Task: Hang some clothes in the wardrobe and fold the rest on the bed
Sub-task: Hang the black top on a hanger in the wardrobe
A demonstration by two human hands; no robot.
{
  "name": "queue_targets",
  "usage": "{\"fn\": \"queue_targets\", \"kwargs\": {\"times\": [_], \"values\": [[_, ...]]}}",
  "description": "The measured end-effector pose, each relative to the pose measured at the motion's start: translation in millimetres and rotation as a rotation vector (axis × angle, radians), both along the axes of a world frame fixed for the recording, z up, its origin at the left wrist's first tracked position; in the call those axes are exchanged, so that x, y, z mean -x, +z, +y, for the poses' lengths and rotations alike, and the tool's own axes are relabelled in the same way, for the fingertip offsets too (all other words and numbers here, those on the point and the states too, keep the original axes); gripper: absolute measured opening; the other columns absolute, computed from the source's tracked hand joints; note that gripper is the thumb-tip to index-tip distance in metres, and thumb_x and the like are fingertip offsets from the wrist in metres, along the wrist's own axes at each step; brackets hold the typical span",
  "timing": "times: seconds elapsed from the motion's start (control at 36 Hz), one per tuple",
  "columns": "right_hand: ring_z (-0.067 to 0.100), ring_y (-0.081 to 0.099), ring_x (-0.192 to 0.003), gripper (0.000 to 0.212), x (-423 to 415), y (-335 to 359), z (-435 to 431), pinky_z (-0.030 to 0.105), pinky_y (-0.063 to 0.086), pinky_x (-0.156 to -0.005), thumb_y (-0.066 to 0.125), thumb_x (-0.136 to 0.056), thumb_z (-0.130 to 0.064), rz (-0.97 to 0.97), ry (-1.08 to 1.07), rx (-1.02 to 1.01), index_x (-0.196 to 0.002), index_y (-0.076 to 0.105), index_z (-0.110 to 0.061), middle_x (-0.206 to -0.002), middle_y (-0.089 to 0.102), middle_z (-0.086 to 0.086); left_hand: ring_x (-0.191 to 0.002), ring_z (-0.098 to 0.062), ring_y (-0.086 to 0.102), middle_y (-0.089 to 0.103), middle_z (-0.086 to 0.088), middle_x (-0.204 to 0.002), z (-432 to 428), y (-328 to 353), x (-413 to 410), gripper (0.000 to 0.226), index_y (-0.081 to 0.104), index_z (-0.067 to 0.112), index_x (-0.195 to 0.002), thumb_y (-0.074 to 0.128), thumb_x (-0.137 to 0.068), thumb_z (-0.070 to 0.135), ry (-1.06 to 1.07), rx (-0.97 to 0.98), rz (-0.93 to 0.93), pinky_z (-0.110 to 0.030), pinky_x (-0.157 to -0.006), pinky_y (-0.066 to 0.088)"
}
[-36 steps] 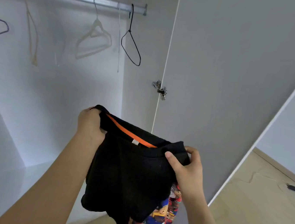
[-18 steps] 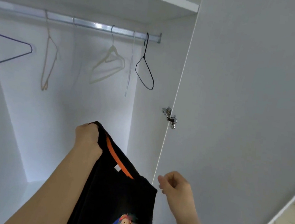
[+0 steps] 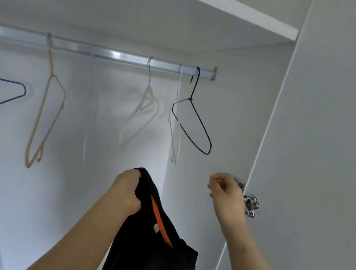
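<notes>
- Black garment [image 3: 150, 253] with an orange strip inside its neckline hangs from your left hand [image 3: 127, 192]. That hand grips the top edge in a fist, low in the middle of the view, in front of the open wardrobe.
- Your right hand [image 3: 225, 198] is raised beside the garment and apart from it. Its fingers are curled and hold nothing, and it is in front of the metal hinge [image 3: 251, 204].
- A silver rail [image 3: 115, 54] runs across the white interior, under a white shelf [image 3: 231, 5].
- On the rail hang a black wire hanger [image 3: 192, 123] near the right end, a white hanger [image 3: 174, 130] just beside it, a cream hanger [image 3: 144, 109] and a beige hanger [image 3: 47, 108].
- A purple hanger [image 3: 4, 95] juts in at the left edge, its hook out of view.
- The grey door [image 3: 326, 151] fills the right side.
</notes>
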State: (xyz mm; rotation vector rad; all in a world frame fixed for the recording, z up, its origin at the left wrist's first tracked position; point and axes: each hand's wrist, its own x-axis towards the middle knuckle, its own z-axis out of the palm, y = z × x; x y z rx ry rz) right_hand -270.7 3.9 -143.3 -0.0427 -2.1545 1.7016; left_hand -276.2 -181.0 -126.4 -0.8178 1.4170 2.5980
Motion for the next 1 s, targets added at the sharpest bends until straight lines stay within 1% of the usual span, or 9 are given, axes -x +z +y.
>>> {"fn": "queue_targets", "kwargs": {"times": [0.14,0.28,0.39,0.5,0.61,0.72,0.89,0.94,1.0], "values": [[0.012,0.050,-0.068,0.018,48,23,-14,0.018,0.039,-0.058,0.048,-0.092,-0.008,0.079,-0.060,-0.136,-0.089,0.061,-0.020,-0.083,0.059,-0.003,-0.058,-0.026,0.047,0.050,-0.010,-0.068,-11,-4,35,0.018,0.056,0.005,-0.071,0.058,-0.089,0.009,-0.097,0.001,0.016,-0.037,-0.059,0.048],[0.029,0.047,-0.111,0.028,83,43,-14,0.026,0.033,-0.089,0.044,-0.091,-0.006,0.182,-0.235,-0.378,-0.111,0.063,-0.013,-0.117,0.055,0.006,-0.060,-0.026,0.048,0.052,-0.010,-0.072,-20,-7,70,0.017,0.057,0.004,-0.073,0.059,-0.089,0.010,-0.063,-0.035,0.010,-0.039,-0.059,0.048],[0.031,0.037,-0.119,0.039,106,59,-12,0.035,0.029,-0.097,0.050,-0.089,-0.010,0.202,-0.364,-0.574,-0.127,0.054,-0.019,-0.137,0.041,0.007,-0.052,-0.022,0.047,0.050,-0.007,-0.064,-23,-7,92,0.023,0.054,0.006,-0.067,0.057,-0.089,0.009,-0.047,-0.085,0.003,-0.029,-0.043,0.045],[0.031,0.029,-0.128,0.053,135,68,-10,0.038,0.024,-0.103,0.056,-0.087,-0.020,0.052,-0.336,-0.692,-0.137,0.041,-0.026,-0.145,0.032,0.005,-0.041,-0.017,0.044,0.047,-0.004,-0.058,-27,-7,110,0.028,0.051,0.009,-0.061,0.056,-0.088,0.007,-0.011,-0.208,0.020,-0.021,-0.036,0.042],[0.032,0.029,-0.129,0.061,161,70,-10,0.040,0.028,-0.102,0.053,-0.089,-0.018,-0.076,-0.208,-0.724,-0.144,0.027,-0.023,-0.145,0.034,0.007,-0.035,-0.015,0.044,0.048,-0.004,-0.055,-28,-3,122,0.029,0.052,0.009,-0.060,0.056,-0.088,0.006,0.061,-0.252,0.040,-0.019,-0.035,0.041],[0.034,0.030,-0.129,0.061,181,71,-6,0.040,0.026,-0.104,0.049,-0.089,-0.013,-0.101,-0.238,-0.741,-0.145,0.024,-0.021,-0.144,0.034,0.011,-0.044,-0.018,0.039,0.045,-0.005,-0.060,-23,0,128,0.029,0.052,0.009,-0.062,0.055,-0.090,0.004,0.111,-0.247,0.033,-0.017,-0.032,0.040],[0.033,0.031,-0.129,0.059,199,72,-7,0.039,0.025,-0.104,0.049,-0.091,-0.028,-0.147,-0.163,-0.930,-0.145,0.025,-0.021,-0.140,0.043,0.009,-0.048,-0.018,0.035,0.043,-0.004,-0.060,-18,-1,136,0.031,0.050,0.012,-0.060,0.056,-0.090,0.005,0.114,-0.226,-0.018,-0.019,-0.037,0.039],[0.033,0.039,-0.124,0.052,204,72,-9,0.038,0.030,-0.097,0.047,-0.092,-0.025,-0.131,-0.111,-0.932,-0.141,0.030,-0.017,-0.131,0.051,0.011,-0.049,-0.017,0.034,0.041,-0.003,-0.059,-19,-2,137,0.035,0.050,0.013,-0.057,0.057,-0.090,0.007,0.117,-0.219,-0.030,-0.017,-0.037,0.037],[0.033,0.049,-0.113,0.043,211,71,-10,0.034,0.035,-0.084,0.044,-0.092,-0.016,-0.106,-0.045,-0.788,-0.135,0.037,-0.012,-0.120,0.057,0.015,-0.048,-0.016,0.034,0.040,-0.002,-0.057,-20,-1,137,0.040,0.049,0.013,-0.051,0.055,-0.090,0.006,0.139,-0.236,-0.026,-0.013,-0.033,0.037]]}}
